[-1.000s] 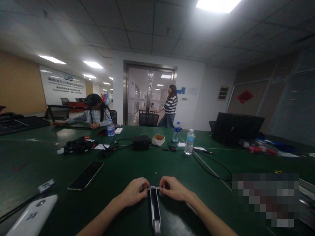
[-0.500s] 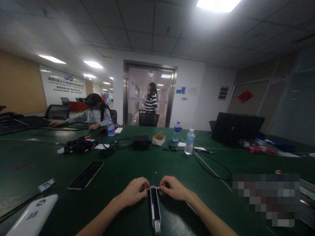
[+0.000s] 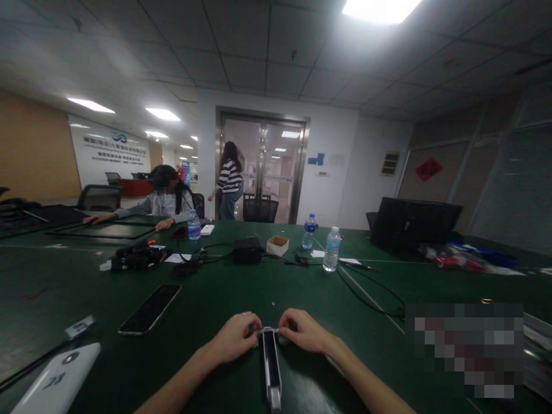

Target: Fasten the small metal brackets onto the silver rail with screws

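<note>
Narrow dark-faced object (image 3: 271, 359) pinched between two bare hands as a figure crosses behind

Lower centre of the frame, the object lies lengthwise on a green table (image 3: 233, 287), its pale-rimmed near end towards the bottom edge; the left hand (image 3: 236, 337) and right hand (image 3: 307, 332) are closed, fingertips drawn together on small parts at either side of its far end, though the fingers hide exactly what each grips; hands and object show no clear shift from the earlier views, so the visible change lies in the background and leaves the handling undisturbed; at upper centre, a person in a striped top (image 3: 230, 177) has crossed to the left side of the glass doors (image 3: 276, 172); at centre left, a seated person (image 3: 170, 202) has both hands by a black frame (image 3: 99, 237), earlier raised and now flat; a dark-screened phone (image 3: 150, 310) lies left of the hands, with a white case marked 28 (image 3: 58, 376) in the lower left corner; beyond them, around the centre, are a black box (image 3: 247, 251), a small open carton (image 3: 278, 246) and two water bottles, one nearer (image 3: 332, 252) and one farther (image 3: 309, 233)
</note>
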The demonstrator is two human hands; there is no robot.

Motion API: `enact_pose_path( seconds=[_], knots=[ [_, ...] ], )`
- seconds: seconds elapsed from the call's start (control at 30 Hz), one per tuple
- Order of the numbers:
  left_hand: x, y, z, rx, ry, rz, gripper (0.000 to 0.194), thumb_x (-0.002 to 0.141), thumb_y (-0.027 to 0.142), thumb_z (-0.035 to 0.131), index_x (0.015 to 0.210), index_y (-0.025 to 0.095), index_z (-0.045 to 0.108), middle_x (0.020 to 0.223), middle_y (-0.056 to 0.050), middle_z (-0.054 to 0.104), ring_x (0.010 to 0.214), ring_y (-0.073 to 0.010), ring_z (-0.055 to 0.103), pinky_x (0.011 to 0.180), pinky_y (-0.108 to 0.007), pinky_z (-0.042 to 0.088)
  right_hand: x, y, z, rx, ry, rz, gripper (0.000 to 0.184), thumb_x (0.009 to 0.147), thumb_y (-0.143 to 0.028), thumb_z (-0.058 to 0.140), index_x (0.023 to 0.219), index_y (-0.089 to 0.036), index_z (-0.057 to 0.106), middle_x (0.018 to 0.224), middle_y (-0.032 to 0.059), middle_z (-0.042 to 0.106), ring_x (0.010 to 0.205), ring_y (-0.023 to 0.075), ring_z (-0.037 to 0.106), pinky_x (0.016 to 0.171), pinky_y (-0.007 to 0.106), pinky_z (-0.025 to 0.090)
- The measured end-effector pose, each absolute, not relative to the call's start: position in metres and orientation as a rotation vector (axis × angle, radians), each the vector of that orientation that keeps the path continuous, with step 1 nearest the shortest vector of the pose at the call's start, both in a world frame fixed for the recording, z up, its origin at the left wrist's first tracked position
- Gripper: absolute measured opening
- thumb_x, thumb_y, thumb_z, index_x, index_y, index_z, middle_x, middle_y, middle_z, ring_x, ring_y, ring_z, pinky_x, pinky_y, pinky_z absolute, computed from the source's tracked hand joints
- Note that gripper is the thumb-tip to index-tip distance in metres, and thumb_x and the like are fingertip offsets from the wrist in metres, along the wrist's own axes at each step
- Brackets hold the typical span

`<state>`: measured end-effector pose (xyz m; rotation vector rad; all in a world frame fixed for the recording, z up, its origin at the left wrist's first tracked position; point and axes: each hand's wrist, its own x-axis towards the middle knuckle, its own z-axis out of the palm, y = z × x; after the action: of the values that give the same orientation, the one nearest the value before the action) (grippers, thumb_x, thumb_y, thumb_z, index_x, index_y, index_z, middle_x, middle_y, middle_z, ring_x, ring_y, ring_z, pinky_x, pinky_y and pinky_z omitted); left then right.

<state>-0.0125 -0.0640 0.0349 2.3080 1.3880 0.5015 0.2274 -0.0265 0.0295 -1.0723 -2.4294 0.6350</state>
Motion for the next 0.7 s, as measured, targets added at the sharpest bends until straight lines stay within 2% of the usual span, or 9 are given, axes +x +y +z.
enact_pose_path(
  seconds=[0.2,0.3,0.4,0.57,0.63,0.7],
  knots=[
    [-0.015,-0.061,0.03,2.316,1.361,0.498,0.02,0.087,0.023,0.051,0.102,0.019,0.064,0.094,-0.002,0.06,0.076,-0.0146,0.052,0.064,-0.023,0.04,0.228,-0.026,0.027,-1.06,-2.387,0.632,0.013,0.088,-0.027,0.056,0.09,-0.017,0.065,0.089,0.0031,0.061,0.076,0.014,0.055,0.066,0.023,0.043],
    [-0.016,-0.059,0.027,2.309,1.351,0.506,0.02,0.087,0.024,0.051,0.103,0.02,0.063,0.094,-0.001,0.06,0.078,-0.015,0.053,0.065,-0.023,0.04,0.227,-0.017,0.015,-1.038,-2.293,0.536,0.016,0.092,-0.025,0.049,0.095,-0.018,0.063,0.097,0.0061,0.059,0.09,0.0173,0.056,0.081,0.029,0.046],
    [-0.015,-0.058,0.026,2.316,1.345,0.52,0.019,0.086,0.023,0.051,0.101,0.019,0.063,0.091,0.0,0.06,0.078,-0.015,0.053,0.067,-0.023,0.04,0.225,-0.002,-0.002,-1.06,-2.233,0.387,0.022,0.093,-0.022,0.044,0.108,-0.019,0.06,0.109,0.0087,0.058,0.107,0.0214,0.052,0.097,0.037,0.042],
    [-0.013,-0.059,0.026,2.327,1.363,0.543,0.018,0.084,0.021,0.052,0.098,0.019,0.063,0.089,0.0,0.06,0.076,-0.0148,0.053,0.067,-0.024,0.04,0.212,0.025,-0.012,-1.088,-2.331,0.201,0.047,0.092,-0.017,0.043,0.138,-0.022,0.045,0.14,0.0107,0.048,0.127,0.025,0.039,0.105,0.042,0.036],
    [-0.013,-0.058,0.025,2.337,1.372,0.541,0.019,0.083,0.02,0.052,0.098,0.019,0.063,0.087,0.0,0.06,0.074,-0.0144,0.052,0.066,-0.023,0.04,0.205,0.031,-0.009,-1.103,-2.401,0.21,0.049,0.092,-0.018,0.043,0.14,-0.025,0.045,0.147,0.0076,0.043,0.132,0.0254,0.036,0.106,0.044,0.034],
    [-0.014,-0.057,0.023,2.349,1.36,0.547,0.019,0.083,0.02,0.052,0.098,0.019,0.063,0.087,0.0,0.06,0.074,-0.0141,0.052,0.066,-0.023,0.04,0.2,0.034,-0.005,-1.11,-2.45,0.246,0.044,0.094,-0.02,0.043,0.136,-0.026,0.051,0.145,0.0051,0.048,0.131,0.0251,0.039,0.106,0.046,0.033]
  ],
)
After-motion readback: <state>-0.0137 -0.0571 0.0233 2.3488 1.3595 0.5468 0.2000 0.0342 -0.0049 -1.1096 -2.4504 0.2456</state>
